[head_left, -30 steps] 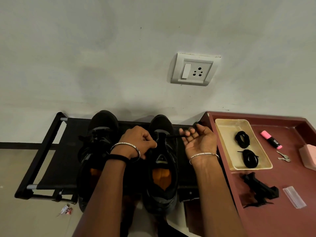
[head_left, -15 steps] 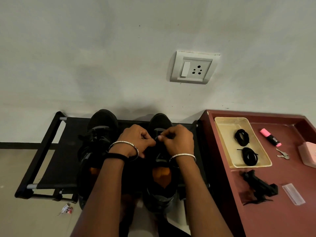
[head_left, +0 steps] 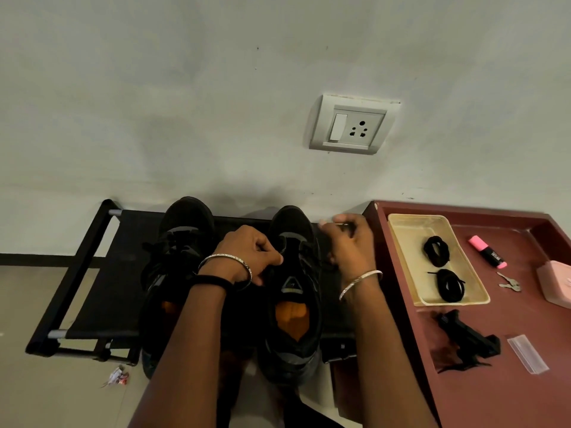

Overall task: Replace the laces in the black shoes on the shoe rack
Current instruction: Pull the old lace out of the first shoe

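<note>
Two hands at right shoe (head_left: 292, 287), left hand (head_left: 251, 257) gripping its upper, right hand (head_left: 349, 247) curled just beside, grasp unclear

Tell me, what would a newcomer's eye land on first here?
Two hands are at a black shoe on the black rack by the wall. The left hand grips the shoe's upper near the tongue, and the right hand is curled just beside it. Next, on the maroon table at right, a beige tray holds two coiled black laces.
</note>
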